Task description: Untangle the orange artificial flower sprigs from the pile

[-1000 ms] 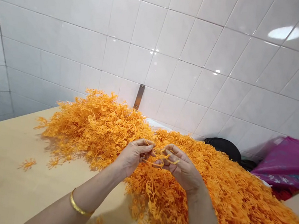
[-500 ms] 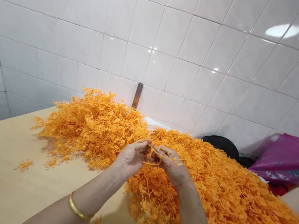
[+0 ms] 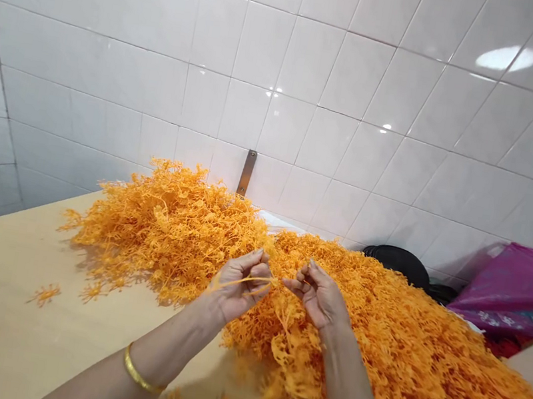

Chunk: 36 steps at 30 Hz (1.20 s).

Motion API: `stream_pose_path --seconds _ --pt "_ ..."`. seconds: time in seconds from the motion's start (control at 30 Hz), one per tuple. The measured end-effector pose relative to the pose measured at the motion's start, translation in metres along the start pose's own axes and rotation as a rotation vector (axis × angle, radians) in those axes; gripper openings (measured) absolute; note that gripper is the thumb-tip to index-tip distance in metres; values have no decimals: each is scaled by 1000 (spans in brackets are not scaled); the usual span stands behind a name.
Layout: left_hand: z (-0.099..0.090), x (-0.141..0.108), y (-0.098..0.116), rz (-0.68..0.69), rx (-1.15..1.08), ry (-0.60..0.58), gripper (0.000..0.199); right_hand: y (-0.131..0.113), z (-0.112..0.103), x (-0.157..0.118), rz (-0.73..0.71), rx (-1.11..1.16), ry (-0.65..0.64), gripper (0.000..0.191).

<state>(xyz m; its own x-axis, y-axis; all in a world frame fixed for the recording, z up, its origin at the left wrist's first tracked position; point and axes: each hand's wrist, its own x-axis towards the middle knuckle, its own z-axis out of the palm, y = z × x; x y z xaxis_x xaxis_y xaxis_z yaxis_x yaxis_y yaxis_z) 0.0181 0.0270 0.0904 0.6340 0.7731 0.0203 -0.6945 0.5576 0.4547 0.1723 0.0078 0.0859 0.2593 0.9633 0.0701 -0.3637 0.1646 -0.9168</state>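
Observation:
My left hand (image 3: 238, 289) is closed around a thin, forked orange plastic stem (image 3: 247, 280), part of a branching sprig. The stem's prongs cross the palm, and its joined end points toward my other hand. A short gap to the right, my right hand (image 3: 324, 300) has its thumb and fingertips pressed together; whatever lies between them cannot be made out. Loose orange sprigs (image 3: 289, 358) hang below the two hands, blurred in part. Behind the left hand rises a heap of orange plastic sprigs (image 3: 175, 232). A larger heap (image 3: 425, 346) spreads out beyond my right wrist.
Several small star-shaped orange pieces (image 3: 46, 294) lie scattered on the pale tabletop (image 3: 27, 242). Stacked black discs (image 3: 398, 262) and a purple plastic bag (image 3: 511, 282) are at the back right. A metal bracket (image 3: 246, 173) stands against the white tiled wall (image 3: 308, 64).
My hands, close together before, have moved apart, the right one shifting right. The stem stays in the left hand. Another small orange piece now shows on the table near the bottom.

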Motion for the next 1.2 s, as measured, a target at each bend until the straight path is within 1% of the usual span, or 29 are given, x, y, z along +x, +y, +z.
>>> stream_pose_path --seconds 0.07,0.1,0.2,0.3,0.4,0.5,0.57,0.63,0.67,0.73,0.83,0.9,0.93,1.0,1.1,1.2 --pt "-1 1 -4 74 125 44 6 -6 -6 0 32 -34 42 10" --pt "-2 2 -7 114 194 55 6 -8 -7 -1 56 -58 41 11" --pt "-7 5 -11 217 400 48 8 -12 -3 -7 92 -146 -23 19" --pt "-11 5 -12 287 538 54 15 -14 4 -12 82 -166 -104 20" --pt "-11 4 -13 312 620 62 20 -14 9 -16 80 -194 -182 29" --pt "-9 2 -17 327 687 49 20 -9 14 -17 78 -258 -241 32" --pt "-9 2 -20 342 736 40 16 -3 16 -16 37 -303 -234 33" --pt "-10 2 -21 350 756 60 10 2 17 -15 -16 -336 -212 33" --pt "-11 3 -20 338 736 88 9 4 17 -14 -36 -352 -212 33" --pt "-13 5 -15 265 633 177 7 5 17 -14 -68 -393 -251 33" --pt "-12 8 -2 116 425 301 12 3 17 -16 -94 -459 -366 32" --pt "-9 7 6 45 321 323 18 3 16 -15 -96 -461 -401 29" --pt "-7 7 8 31 279 310 20 3 16 -15 -99 -441 -388 29" --pt "-4 5 7 30 203 254 20 4 15 -12 -117 -368 -299 29" --pt "-2 5 -2 43 88 155 21 10 19 -9 -143 -259 -162 33" --pt "-4 6 -8 26 29 81 24 17 28 -9 -138 -205 -100 36"
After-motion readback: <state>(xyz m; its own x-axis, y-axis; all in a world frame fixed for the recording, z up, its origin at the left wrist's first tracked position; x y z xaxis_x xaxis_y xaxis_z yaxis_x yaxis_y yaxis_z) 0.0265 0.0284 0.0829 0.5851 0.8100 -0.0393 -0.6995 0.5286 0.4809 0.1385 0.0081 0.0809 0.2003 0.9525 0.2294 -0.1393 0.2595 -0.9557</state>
